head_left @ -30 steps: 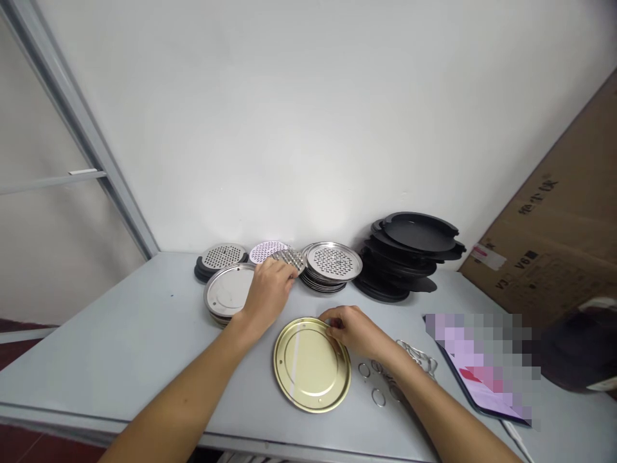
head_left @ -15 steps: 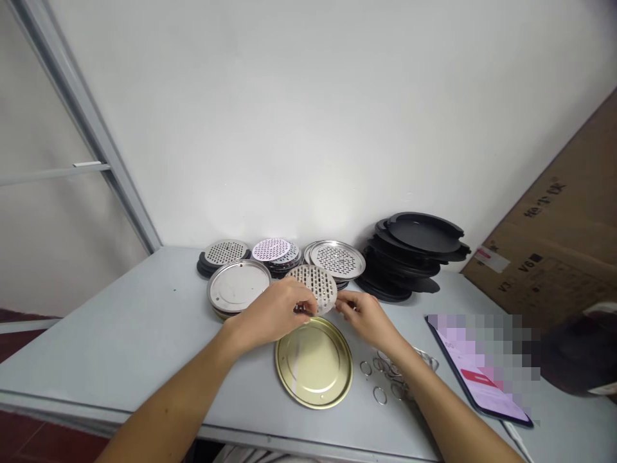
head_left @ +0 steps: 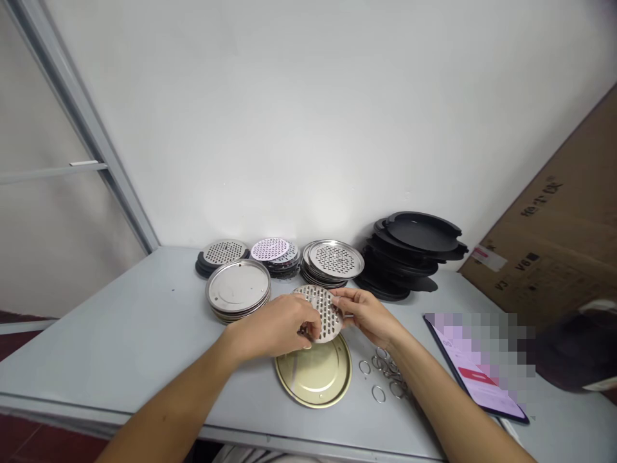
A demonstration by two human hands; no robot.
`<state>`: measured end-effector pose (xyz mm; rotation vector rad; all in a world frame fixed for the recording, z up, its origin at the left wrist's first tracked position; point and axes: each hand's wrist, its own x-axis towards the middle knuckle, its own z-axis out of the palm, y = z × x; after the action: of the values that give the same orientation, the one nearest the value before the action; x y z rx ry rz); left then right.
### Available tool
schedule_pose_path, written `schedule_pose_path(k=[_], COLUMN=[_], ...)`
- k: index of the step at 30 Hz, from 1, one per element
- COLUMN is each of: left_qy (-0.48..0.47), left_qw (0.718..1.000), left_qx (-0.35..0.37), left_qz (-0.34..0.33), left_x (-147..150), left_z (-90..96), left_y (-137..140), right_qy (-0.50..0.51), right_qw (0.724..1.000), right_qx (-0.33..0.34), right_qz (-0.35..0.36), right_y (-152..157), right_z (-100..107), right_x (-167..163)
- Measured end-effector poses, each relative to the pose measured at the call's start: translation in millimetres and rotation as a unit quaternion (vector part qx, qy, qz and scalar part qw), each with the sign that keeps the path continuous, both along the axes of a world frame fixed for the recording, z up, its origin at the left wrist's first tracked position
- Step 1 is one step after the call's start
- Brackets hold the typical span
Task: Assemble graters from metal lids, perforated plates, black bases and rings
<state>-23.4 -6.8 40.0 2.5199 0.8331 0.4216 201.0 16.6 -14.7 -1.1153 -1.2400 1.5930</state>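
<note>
A round perforated metal disc [head_left: 328,318], with rows of slotted holes, is held tilted above the table. My left hand [head_left: 284,325] is closed on its left edge with bent fingers. My right hand [head_left: 365,315] pinches the right edge, thumb on the upper face. Just below and nearer to me lies a gold-coloured round metal lid [head_left: 314,379] with a raised rim; the disc and my left hand cover its far part. Several small metal rings [head_left: 378,393] lie beside the lid, some of them hidden by my right forearm.
Silver lids [head_left: 238,287] are stacked at the left. Along the wall stand perforated discs [head_left: 270,249], rimmed perforated plates [head_left: 336,259], another disc on black holders [head_left: 224,252], and a tall pile of black round trays [head_left: 419,233]. A phone [head_left: 475,370] and a cardboard box [head_left: 544,238] are at the right.
The perforated disc has come nearer to me, over the far part of the gold lid. My right hand has shifted its grip, its thumb now on the disc's face.
</note>
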Motion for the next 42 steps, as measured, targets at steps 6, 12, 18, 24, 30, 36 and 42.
schedule_pose_path(k=[6, 12, 18, 24, 30, 36, 42], left_qy=[-0.014, -0.1, -0.057, -0.022, -0.017, 0.016, 0.051], left_qw=[1.0, 0.992, 0.993, 0.994, 0.993, 0.993, 0.989], left_qx=[0.005, 0.026, 0.027, 0.019, -0.005, -0.044, -0.076], left_qz=[0.003, 0.077, 0.1, 0.107, 0.119, 0.11, 0.115], left_x=[-3.6, -6.1, -9.7, -12.8, -14.2, -14.2, -16.1], left_z=[8.6, 5.3, -20.9, -38.1, -32.5, -26.3, -27.2], left_y=[-3.0, 8.3, 24.8, 34.0, 31.2, 26.8, 26.7], right_qy=[0.035, -0.062, -0.135, -0.114, -0.125, -0.146, -0.145], right_qw=[0.999, 0.997, 0.987, 0.987, 0.983, 0.976, 0.974], right_qx=[-0.04, -0.005, 0.016, 0.022, 0.073, 0.11, 0.103], right_qz=[0.004, 0.047, 0.09, 0.107, 0.112, 0.116, 0.137], right_y=[2.0, 0.1, -1.7, -4.2, -2.4, 0.3, 1.8], right_z=[-2.2, 3.3, -0.2, -6.8, -15.9, -22.8, -27.2], right_x=[3.9, 9.8, 6.6, -2.4, -5.0, -7.8, -9.4])
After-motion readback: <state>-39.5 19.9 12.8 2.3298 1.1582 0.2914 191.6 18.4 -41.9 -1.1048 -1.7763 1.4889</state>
